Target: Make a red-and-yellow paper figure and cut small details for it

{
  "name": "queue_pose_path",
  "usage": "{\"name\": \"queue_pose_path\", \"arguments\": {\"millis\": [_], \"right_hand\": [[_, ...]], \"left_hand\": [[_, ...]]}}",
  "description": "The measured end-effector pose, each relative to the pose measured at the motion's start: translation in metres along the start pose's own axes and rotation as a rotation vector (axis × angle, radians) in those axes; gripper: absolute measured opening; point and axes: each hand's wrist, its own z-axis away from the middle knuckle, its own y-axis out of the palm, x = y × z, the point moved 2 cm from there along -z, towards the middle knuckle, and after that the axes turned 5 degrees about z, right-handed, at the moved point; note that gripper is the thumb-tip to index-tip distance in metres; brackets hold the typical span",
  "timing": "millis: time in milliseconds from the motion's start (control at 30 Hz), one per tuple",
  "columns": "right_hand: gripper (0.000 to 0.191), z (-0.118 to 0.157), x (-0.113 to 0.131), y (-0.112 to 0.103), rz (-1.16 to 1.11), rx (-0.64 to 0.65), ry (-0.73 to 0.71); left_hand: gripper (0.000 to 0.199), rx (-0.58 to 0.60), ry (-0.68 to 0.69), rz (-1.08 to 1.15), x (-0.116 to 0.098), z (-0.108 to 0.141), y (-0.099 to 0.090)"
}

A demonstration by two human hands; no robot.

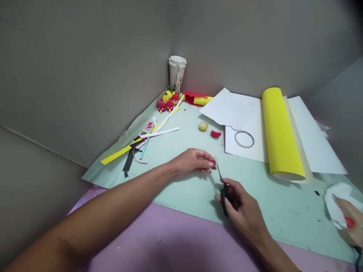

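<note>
Above the middle of the green sheet, my left hand (197, 161) pinches a small red piece (214, 163) between thumb and fingertips; most of it is hidden, so its kind is unclear. My right hand (244, 211) is closed around the black handles of a pair of scissors (224, 194). Their metal blades point up and away, with the tips beside the red piece; whether they touch it I cannot tell. Just beyond my hands lie a yellow half-round piece (203, 126) and a red half-round piece (216, 133).
Paper strips (119, 154) and a light-blue stick (145, 148) lie left. Several red and yellow balls (169, 105) sit by a lidded cup (177, 73) in the corner. Right are white sheets (246, 109), a ring (244, 139), a yellow corrugated roll (283, 136) and a glue gun-like tool (350, 223).
</note>
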Motion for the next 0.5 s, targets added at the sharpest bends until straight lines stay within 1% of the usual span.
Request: {"name": "queue_pose_path", "arguments": {"millis": [167,500], "right_hand": [[0.034,-0.0006,0.0006,0.0009,-0.012,0.009,-0.005],[0.034,-0.0013,0.0007,0.0013,-0.006,0.012,-0.002]], "left_hand": [[0.030,0.020,-0.008,-0.024,-0.0004,0.0002,0.0003],[0.023,0.059,0.007,-0.077,-0.0017,0.0015,0.0012]]}}
